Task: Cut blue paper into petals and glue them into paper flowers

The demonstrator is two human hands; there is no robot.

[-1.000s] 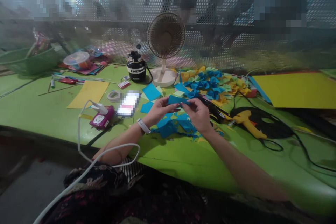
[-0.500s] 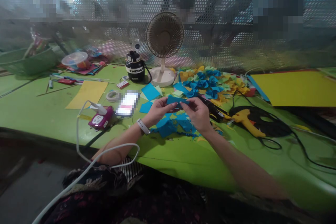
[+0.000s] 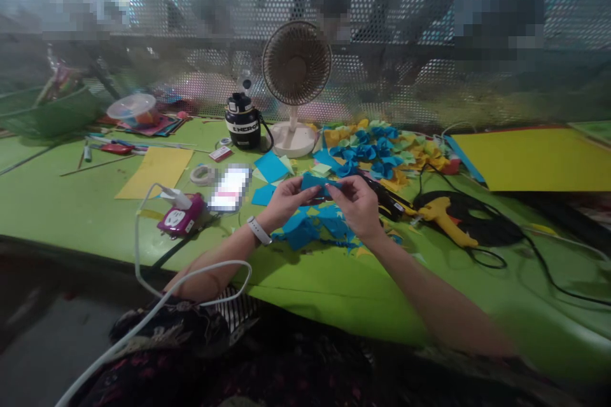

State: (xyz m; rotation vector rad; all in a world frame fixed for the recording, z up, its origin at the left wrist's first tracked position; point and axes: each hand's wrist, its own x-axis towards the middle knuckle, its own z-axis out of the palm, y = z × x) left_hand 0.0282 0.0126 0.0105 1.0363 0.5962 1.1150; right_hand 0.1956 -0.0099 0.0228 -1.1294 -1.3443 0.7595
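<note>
Left hand (image 3: 287,200) and right hand (image 3: 358,206) had fingers closed on the blue paper piece (image 3: 316,182) from both ends — firm pinch like that kept it steady.

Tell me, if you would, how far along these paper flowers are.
Many look done: blue paper flowers sit heaped among yellow and green pieces. In hand: the left hand and right hand pinch a blue paper piece. Left, it seems: loose blue paper squares and blue scraps lie nearby, and a whole yellow sheet lies to the right.
</note>
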